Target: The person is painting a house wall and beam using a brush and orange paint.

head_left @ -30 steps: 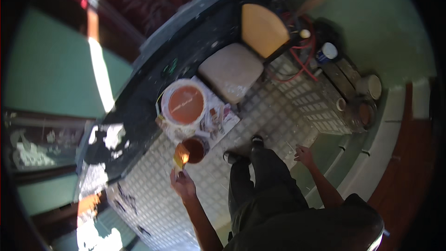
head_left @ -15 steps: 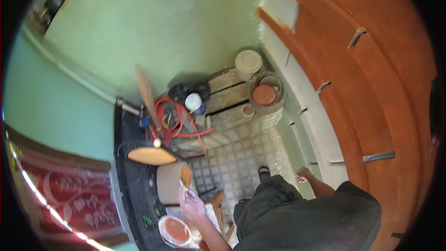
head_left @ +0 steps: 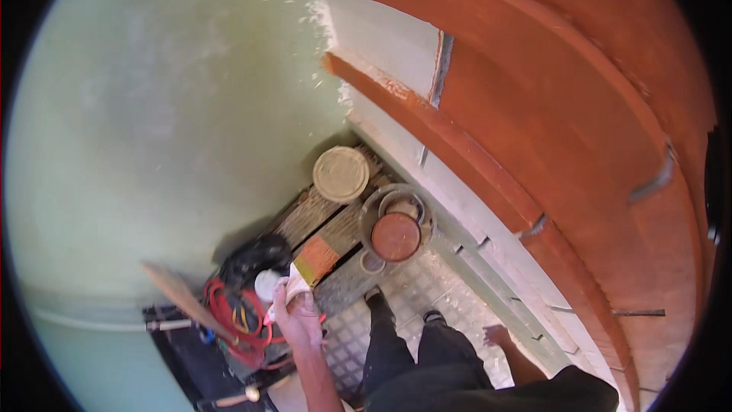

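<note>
My left hand (head_left: 300, 322) is closed around the handle of a flat paintbrush (head_left: 317, 258). Orange-red paint coats its bristles, which point up and to the right, over the wooden bench in this view. To the right of my legs hangs my right hand (head_left: 499, 335), small and partly blurred, with loosely parted fingers and nothing visible in it. Beside it runs the pale lower edge of a stepped wall unit (head_left: 526, 130), mostly painted orange-red with white patches left of it.
On a slatted wooden bench (head_left: 305, 217) stand a lidded bucket (head_left: 341, 174) and a grey tub (head_left: 428, 223) holding a container of red-brown paint (head_left: 396, 236). A red hose (head_left: 221, 305), a black bag (head_left: 255, 261) and a wooden-handled tool (head_left: 183, 297) lie left. Green wall behind.
My view has swung right and closer to the bench and wall unit. My left hand has carried the brush up and away from the paint bucket at lower left. My legs now stand farther forward.
</note>
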Demonstrator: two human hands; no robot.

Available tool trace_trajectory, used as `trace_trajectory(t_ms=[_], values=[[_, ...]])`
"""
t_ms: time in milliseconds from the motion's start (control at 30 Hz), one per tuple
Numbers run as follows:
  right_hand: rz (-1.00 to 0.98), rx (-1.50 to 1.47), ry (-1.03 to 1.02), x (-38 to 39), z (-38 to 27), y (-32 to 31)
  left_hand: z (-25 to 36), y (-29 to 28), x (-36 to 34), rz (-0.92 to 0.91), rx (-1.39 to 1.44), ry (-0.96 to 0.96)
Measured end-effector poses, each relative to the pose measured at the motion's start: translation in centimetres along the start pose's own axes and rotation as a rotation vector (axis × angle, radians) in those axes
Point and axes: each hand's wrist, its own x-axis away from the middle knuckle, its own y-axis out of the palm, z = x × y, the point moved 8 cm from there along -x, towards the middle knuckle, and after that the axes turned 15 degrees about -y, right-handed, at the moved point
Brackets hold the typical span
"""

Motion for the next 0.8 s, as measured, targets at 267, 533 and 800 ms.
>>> trace_trajectory(t_ms=[267, 533, 800], values=[[-0.002, -0.021, 0.606, -8.6, -10.3, 5.5, -1.0, 9.7, -13.9, -0.254, -0.185, -0.091], [0.085, -0.139, 0.792, -10.5, -12.9, 2.1, -2.4, 18.4, -17.4, -0.355, -0.343, -0.008], [0.075, -0.081, 0.7, -11.9, -11.7, -1.2, -8.4, 28.6, -15.0, -0.553, -0.731, -0.091]])
